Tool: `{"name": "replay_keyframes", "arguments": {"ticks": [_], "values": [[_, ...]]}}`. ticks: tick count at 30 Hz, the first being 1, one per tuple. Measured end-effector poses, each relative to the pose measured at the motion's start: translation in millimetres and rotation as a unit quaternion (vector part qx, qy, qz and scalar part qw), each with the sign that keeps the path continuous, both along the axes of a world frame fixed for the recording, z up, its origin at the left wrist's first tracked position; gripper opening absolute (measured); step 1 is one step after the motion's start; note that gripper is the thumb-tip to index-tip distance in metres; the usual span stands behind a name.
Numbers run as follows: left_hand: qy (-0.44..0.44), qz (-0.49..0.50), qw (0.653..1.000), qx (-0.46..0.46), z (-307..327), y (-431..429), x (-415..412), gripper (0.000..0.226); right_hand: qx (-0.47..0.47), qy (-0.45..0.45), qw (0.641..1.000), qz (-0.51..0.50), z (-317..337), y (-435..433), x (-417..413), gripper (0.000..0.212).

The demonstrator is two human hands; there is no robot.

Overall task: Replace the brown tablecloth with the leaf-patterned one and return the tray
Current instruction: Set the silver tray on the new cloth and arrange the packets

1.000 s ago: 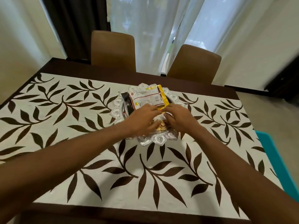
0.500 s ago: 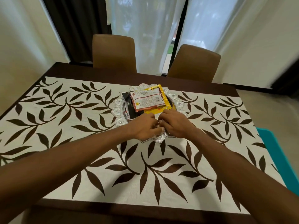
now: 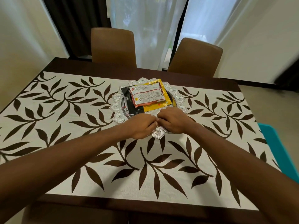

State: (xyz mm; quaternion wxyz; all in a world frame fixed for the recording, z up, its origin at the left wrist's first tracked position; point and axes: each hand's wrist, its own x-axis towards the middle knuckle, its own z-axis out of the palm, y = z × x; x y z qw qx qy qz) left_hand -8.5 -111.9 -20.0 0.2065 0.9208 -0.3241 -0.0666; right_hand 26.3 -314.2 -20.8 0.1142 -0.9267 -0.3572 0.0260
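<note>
Returning the tray (image 3: 115, 106) to the leaf-patterned cloth (image 3: 161, 167), likely the last step.
The tray sits mid-cloth on the worktop (image 3: 161, 71). The left hand (image 3: 142, 126) and right hand (image 3: 174, 122) curl at its near rim; whether either grip clamps it is hidden. Next, probably: release without shifting it.

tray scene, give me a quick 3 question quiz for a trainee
1. True or false: the tray sits on the leaf cloth.
2. Which packet lies on top in the tray? A black, B white-orange, C yellow.
3. How many chairs stand at the far side of the table?
Key: 1 true; 2 B; 3 two.
</note>
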Motion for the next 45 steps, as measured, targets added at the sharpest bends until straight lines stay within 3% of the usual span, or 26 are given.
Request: {"name": "replay_keyframes", "arguments": {"ticks": [11, 17, 22, 25, 27, 31, 33, 36, 37, 40, 42, 45], "values": [[0.030, 0.020, 0.997, 0.065, 1.8, 2.7, 22.9, 0.040, -0.032, 0.032, 0.996, -0.074, -12.7, 10.9, 22.0, 0.054], [0.068, 0.105, 0.992, -0.018, 4.8, 3.7, 31.7, 0.045, 0.017, 0.028, 0.994, -0.103, -8.2, 20.5, 32.2, 0.055], [0.165, 0.188, 0.963, -0.098, 14.9, 10.2, 36.4, 0.048, 0.044, 0.027, 0.990, -0.133, -1.7, 24.3, 32.8, 0.057], [0.284, 0.257, 0.901, -0.202, 24.4, 12.5, 36.1, 0.044, 0.069, 0.054, 0.982, -0.167, 5.5, 29.0, 32.6, 0.059], [0.370, 0.308, 0.829, -0.284, 31.5, 11.2, 37.2, 0.036, 0.158, 0.084, 0.954, -0.240, 12.9, 33.7, 35.5, 0.060], [0.506, 0.397, 0.600, -0.477, 38.2, 4.5, 36.4, 0.041, 0.405, 0.163, 0.827, -0.355, 32.1, 50.3, 36.0, 0.060], [0.525, 0.411, 0.503, -0.550, 40.4, -4.0, 30.3, 0.040, 0.451, 0.176, 0.799, -0.356, 43.7, 63.9, 33.1, 0.059], [0.531, 0.402, 0.406, -0.625, 42.2, -18.2, 20.5, 0.034, 0.457, 0.151, 0.815, -0.324, 59.0, 87.3, 26.1, 0.063], [0.534, 0.396, 0.392, -0.636, 41.8, -21.9, 17.2, 0.031, 0.443, 0.129, 0.833, -0.305, 62.1, 93.5, 23.4, 0.064], [0.533, 0.362, 0.395, -0.654, 39.8, -28.6, 9.8, 0.027, 0.387, 0.063, 0.885, -0.252, 63.8, 107.0, 12.9, 0.066], [0.507, 0.332, 0.351, -0.714, 37.7, -31.6, 10.8, 0.033, 0.331, 0.023, 0.915, -0.229, 59.8, 111.8, 4.6, 0.066], [0.427, 0.321, 0.313, -0.785, 34.5, -36.2, 15.0, 0.047, 0.255, -0.007, 0.946, -0.202, 54.3, 115.4, -2.9, 0.060]]}}
